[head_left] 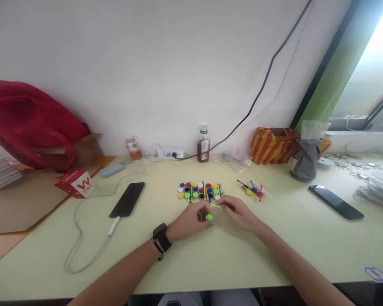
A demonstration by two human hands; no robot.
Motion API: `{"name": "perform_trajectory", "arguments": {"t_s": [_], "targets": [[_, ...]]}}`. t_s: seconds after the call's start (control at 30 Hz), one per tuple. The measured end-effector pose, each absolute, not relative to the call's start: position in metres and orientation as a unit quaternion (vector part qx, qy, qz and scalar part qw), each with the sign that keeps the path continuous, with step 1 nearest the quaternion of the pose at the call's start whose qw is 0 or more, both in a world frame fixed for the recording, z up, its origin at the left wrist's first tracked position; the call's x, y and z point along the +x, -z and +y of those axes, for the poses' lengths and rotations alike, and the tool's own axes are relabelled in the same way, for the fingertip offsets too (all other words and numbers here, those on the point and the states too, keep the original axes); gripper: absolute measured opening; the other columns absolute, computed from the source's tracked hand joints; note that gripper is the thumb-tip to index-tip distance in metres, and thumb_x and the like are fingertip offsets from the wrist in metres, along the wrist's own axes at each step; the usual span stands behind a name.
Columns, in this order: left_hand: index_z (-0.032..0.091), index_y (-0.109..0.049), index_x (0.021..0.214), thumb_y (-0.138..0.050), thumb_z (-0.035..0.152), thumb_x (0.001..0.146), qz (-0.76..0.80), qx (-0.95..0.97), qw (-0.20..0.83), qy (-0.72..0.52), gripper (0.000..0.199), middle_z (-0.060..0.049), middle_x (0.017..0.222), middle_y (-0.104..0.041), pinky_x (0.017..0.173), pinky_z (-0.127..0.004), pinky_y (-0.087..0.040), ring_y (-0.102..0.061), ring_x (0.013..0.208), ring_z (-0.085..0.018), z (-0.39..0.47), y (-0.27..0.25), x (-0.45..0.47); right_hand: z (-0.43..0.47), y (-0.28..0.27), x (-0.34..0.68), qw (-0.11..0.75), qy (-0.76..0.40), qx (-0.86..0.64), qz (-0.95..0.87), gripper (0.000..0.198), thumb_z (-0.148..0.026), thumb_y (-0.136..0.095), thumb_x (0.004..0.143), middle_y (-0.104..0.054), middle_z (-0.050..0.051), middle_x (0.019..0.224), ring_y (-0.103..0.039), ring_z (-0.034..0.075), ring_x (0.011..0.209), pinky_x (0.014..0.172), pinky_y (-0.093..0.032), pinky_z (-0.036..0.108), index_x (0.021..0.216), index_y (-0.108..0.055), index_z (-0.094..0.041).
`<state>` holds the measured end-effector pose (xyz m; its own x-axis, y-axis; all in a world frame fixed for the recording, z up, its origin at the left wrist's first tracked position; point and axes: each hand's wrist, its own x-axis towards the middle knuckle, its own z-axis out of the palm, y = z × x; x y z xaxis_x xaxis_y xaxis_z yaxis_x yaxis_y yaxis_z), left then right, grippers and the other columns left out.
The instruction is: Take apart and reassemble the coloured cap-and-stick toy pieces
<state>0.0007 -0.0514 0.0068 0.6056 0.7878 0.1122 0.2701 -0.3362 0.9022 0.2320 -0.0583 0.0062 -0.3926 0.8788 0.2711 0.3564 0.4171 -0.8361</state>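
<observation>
My left hand [196, 219] is closed on a small bright green round disc [209, 217], pinched between thumb and fingers just above the table. Close by, my right hand [236, 210] pinches a thin green stick [216, 205] with its fingertips. The stick points left, apart from the disc. Just beyond both hands lie rows of small round discs [194, 190] in red, blue, yellow, white, black and green. Thin coloured sticks [205, 191] lie across them. To the right is a loose pile of disc-and-stick pieces [252, 190] in yellow, blue, red, black and white.
A black phone [127, 199] on a white cable lies left; another phone [335, 202] lies right. Along the wall stand a dark drink bottle [203, 144], a power strip [167, 153], a small bottle [133, 148] and a striped bag [268, 146]. A red box [76, 184] is far left.
</observation>
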Motion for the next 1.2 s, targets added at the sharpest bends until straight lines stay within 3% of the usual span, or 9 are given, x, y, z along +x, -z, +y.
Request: {"name": "perform_trajectory", "arguments": {"t_s": [0.13,0.37,0.57,0.67,0.83,1.0,1.2], "targets": [[0.016,-0.062,0.089,-0.082,0.039,0.078,0.342,0.718,0.517,-0.318,0.032,0.002,0.077,-0.057,0.062,-0.023,-0.042,-0.052,0.067,-0.011,-0.048,-0.004,0.001,-0.061,-0.012,0.230,0.391,-0.399,-0.408,-0.722,0.026,-0.044,-0.046,0.101,-0.053,0.000,0.079,-0.045,0.015,0.069,0.063,-0.038,0.027,0.097,-0.059,-0.022],[0.015,-0.068,0.097,-0.091,0.033,0.068,0.347,0.669,0.568,-0.333,0.041,-0.003,0.089,-0.068,0.072,-0.027,-0.052,-0.064,0.074,-0.013,-0.042,0.000,0.001,-0.059,-0.015,0.234,0.433,-0.433,-0.415,-0.673,0.039,-0.060,-0.060,0.093,-0.050,0.000,0.079,-0.043,0.016,0.072,0.063,-0.036,0.028,0.090,-0.064,-0.021],[0.016,-0.068,0.107,-0.094,0.030,0.062,0.354,0.645,0.589,-0.335,0.054,-0.006,0.091,-0.072,0.081,-0.033,-0.057,-0.070,0.082,-0.017,-0.038,0.001,-0.002,-0.059,-0.018,0.233,0.474,-0.618,-0.345,-0.524,0.036,-0.055,-0.066,0.091,-0.039,-0.005,0.069,-0.035,0.012,0.063,0.062,-0.034,0.028,0.085,-0.056,-0.022],[0.017,-0.068,0.111,-0.096,0.028,0.061,0.344,0.644,0.600,-0.328,0.059,-0.006,0.094,-0.071,0.087,-0.037,-0.057,-0.071,0.090,-0.020,-0.036,0.002,-0.005,-0.059,-0.013,0.230,0.468,-0.665,-0.323,-0.485,0.028,-0.047,-0.069,0.090,-0.043,-0.005,0.065,-0.039,0.012,0.060,0.062,-0.037,0.028,0.088,-0.059,-0.021],[0.018,-0.068,0.114,-0.097,0.024,0.059,0.312,0.653,0.612,-0.318,0.062,-0.007,0.100,-0.071,0.091,-0.036,-0.055,-0.069,0.094,-0.019,-0.034,-0.002,-0.007,-0.062,-0.011,0.225,0.446,-0.646,-0.325,-0.528,0.017,-0.035,-0.071,0.087,-0.062,0.000,0.071,-0.057,0.014,0.066,0.070,-0.046,0.031,0.090,-0.067,-0.019],[0.017,-0.068,0.115,-0.085,0.032,0.079,0.292,0.648,0.619,-0.333,0.042,-0.011,0.107,-0.072,0.089,-0.036,-0.056,-0.070,0.098,-0.022,-0.037,-0.007,-0.007,-0.066,-0.022,0.217,0.436,-0.588,-0.324,-0.600,0.014,-0.032,-0.067,0.089,-0.070,0.003,0.080,-0.065,0.016,0.072,0.076,-0.053,0.034,0.089,-0.072,-0.019],[0.017,-0.073,0.101,-0.081,0.035,0.084,0.302,0.635,0.588,-0.400,0.026,-0.009,0.102,-0.074,0.089,-0.035,-0.057,-0.070,0.098,-0.023,-0.035,-0.004,-0.003,-0.057,-0.034,0.209,0.409,-0.511,-0.341,-0.675,0.019,-0.030,-0.063,0.092,-0.075,0.008,0.091,-0.070,0.021,0.085,0.082,-0.056,0.036,0.094,-0.079,-0.020]]}}
